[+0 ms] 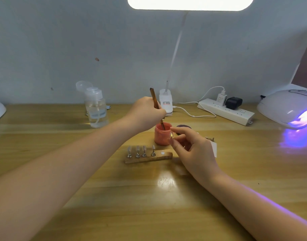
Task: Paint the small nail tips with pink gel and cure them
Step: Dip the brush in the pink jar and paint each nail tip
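Four clear tips [140, 149] upright on a wooden holder [149, 158]. Left hand [145, 113] gripping a brush [156, 106] dipped in the pink jar [162, 135]. Right hand [192, 146] pinching a small tip stand [171, 135] beside it.

At frame centre the left hand [145, 113] grips a brush [156, 106], tip dipped in the pink jar [162, 136]. The right hand [191, 150] pinches a small tip [171, 135] beside it. Four tips stand on the wooden holder [149, 158] below; a lit lamp [288, 108] sits at right.
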### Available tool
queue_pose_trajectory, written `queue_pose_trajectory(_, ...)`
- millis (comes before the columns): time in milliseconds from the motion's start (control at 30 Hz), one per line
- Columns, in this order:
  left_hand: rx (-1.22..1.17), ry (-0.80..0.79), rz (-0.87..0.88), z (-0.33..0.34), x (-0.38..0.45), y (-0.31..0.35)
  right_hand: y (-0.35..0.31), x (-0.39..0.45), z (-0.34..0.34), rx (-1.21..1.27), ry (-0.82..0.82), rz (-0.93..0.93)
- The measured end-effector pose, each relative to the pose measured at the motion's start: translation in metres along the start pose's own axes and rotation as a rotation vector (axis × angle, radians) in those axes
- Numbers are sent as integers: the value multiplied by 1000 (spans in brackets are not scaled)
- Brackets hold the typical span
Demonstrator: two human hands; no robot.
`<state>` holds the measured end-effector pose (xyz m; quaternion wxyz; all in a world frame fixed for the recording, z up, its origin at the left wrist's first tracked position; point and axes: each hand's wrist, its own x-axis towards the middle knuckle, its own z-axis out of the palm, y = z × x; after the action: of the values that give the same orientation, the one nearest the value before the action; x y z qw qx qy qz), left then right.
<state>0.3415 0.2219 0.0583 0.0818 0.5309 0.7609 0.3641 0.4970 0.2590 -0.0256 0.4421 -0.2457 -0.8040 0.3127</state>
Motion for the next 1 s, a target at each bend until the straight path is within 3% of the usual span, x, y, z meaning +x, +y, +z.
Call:
queue_pose_trajectory(400,-52,-112,-76,-2,4,-10,-1,2,-1,-53,38,-37)
queue_pose_trajectory(533,-136,-25,-66,-4,5,-10,1,2,0,-67,50,-24)
queue_pose_trajectory(667,-102,-116,-92,-5,2,-13,2,2,-1,-100,54,-5)
queue_pose_trajectory(867,-372,105,-183,-16,5,-22,-1,2,-2,-87,56,31)
queue_pose_trajectory(1000,-528,141,-306,-22,2,-37,-4,1,-2,-71,47,30)
